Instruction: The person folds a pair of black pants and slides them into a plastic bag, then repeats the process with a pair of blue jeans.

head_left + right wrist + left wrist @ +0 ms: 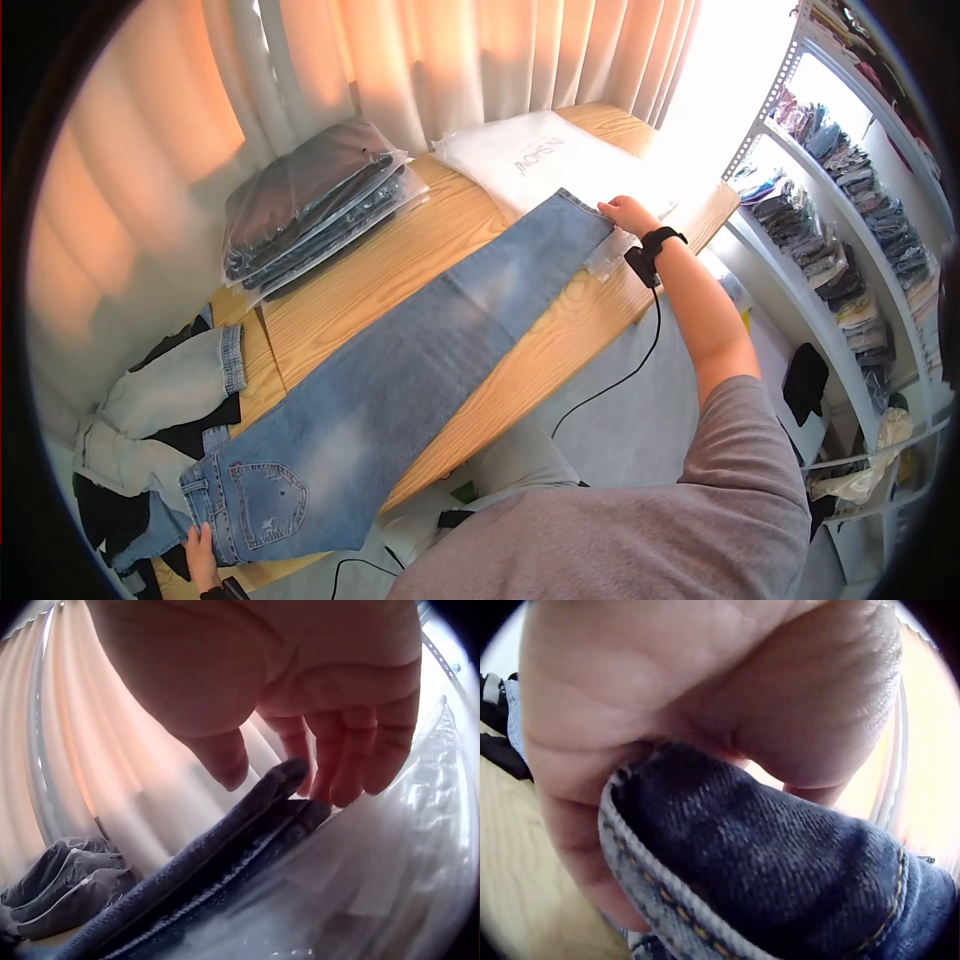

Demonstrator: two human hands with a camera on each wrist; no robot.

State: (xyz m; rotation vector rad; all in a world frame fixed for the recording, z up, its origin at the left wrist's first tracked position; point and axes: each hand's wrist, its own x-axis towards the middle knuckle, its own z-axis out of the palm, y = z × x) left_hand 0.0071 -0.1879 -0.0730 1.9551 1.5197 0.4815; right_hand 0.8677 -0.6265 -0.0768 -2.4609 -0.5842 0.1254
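Observation:
A pair of blue jeans (400,350), folded lengthwise, stretches diagonally over the wooden table with its back pocket (268,505) facing up. At the waist end, my left hand (203,560) grips the waistband. The left wrist view shows the denim waistband (765,862) tucked under the palm, with fingers round its edge. My right hand (632,215) is at the leg hem on the far end. In the right wrist view, its thumb (229,761) and fingers stand on either side of the hem corner (289,776), fingertips right at the fabric.
Bagged dark garments (310,200) are stacked at the back of the wooden table (520,375). White printed plastic bags (545,155) lie beyond the hem. Loose grey and black clothes (165,400) are heaped at left. Shelves of packed garments (850,210) stand at right; a cable (630,375) hangs from the right wrist.

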